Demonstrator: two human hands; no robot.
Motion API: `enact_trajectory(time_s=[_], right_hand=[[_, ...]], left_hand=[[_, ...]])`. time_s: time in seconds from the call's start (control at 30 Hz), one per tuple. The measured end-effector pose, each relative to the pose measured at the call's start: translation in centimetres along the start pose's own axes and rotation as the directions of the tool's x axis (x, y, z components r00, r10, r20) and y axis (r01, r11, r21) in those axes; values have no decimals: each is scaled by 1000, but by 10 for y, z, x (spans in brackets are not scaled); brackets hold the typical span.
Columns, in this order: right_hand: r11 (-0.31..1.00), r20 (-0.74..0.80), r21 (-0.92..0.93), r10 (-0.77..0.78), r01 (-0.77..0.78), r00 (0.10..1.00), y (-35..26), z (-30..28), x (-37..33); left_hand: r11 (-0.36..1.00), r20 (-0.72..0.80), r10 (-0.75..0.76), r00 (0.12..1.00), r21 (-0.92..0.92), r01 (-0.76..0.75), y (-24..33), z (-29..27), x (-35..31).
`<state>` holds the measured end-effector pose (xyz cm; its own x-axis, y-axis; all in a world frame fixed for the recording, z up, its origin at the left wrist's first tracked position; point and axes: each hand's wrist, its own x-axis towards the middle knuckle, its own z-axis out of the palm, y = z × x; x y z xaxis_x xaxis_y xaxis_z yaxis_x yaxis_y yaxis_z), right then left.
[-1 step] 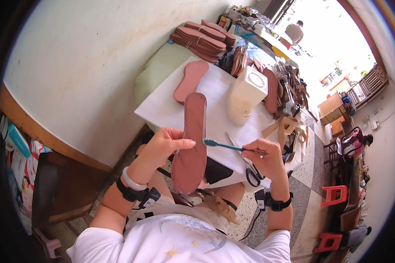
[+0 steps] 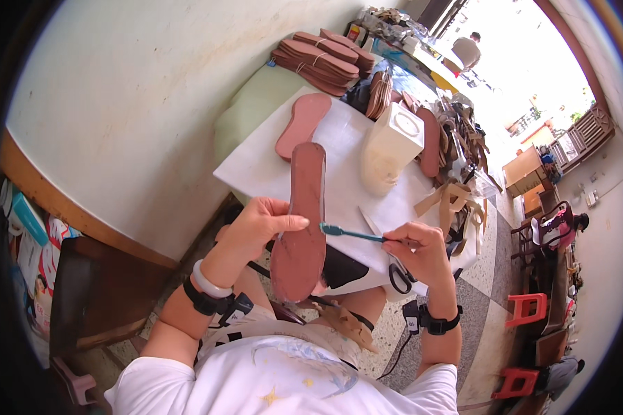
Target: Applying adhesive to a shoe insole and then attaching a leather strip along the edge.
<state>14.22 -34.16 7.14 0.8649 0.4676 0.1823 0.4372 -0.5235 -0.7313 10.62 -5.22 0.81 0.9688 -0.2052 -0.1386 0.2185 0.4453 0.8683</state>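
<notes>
My left hand (image 2: 264, 225) grips a reddish-brown shoe sole (image 2: 306, 242) at its left edge, thumb on top, and holds it up lengthwise before me. In my right hand (image 2: 419, 247) is a teal brush (image 2: 355, 234), pinched by its handle end. The brush head meets the sole's right edge, near the middle. Another reddish-brown sole (image 2: 304, 121) lies on the white-covered table (image 2: 256, 162) beyond. Black-handled scissors (image 2: 399, 277) rest beside my right hand, partly hidden by it. A cream plastic container (image 2: 387, 152) with its top cut open sits on the table.
Bundled soles (image 2: 318, 61) are piled at the back left. Strips and scraps (image 2: 450, 197) crowd the table's right side. A wall (image 2: 138, 131) rises on my left. Red stools (image 2: 526, 310) stand far right, and a person (image 2: 466, 52) sits beyond the doorway.
The brush head has slid slightly toward me along the sole's right edge. My left hand keeps its hold, and the view has shifted a little.
</notes>
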Motion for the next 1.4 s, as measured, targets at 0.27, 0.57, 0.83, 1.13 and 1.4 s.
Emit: enact_trajectory(time_s=[0.27,0.57,0.83,1.13,1.4], right_hand=[[1000,56,-21,13,-12,998,-2,0,-17],[994,-192,-83,-80,65,978,0,5,4],[952,47,-76,-292,295,955,2,2,-25],[994,-209,102,-9,31,978,13,7,-15],[986,140,36,-165,162,976,5,-15,-36]], left_hand=[[998,3,-38,999,-55,38,-8,-2,3],[994,90,-83,992,-69,89,-8,5,-2],[974,21,-157,987,-164,158,0,-3,-2],[972,117,-169,979,-146,186,-5,16,-2],[979,-133,175,976,-82,-187,3,-7,-6]])
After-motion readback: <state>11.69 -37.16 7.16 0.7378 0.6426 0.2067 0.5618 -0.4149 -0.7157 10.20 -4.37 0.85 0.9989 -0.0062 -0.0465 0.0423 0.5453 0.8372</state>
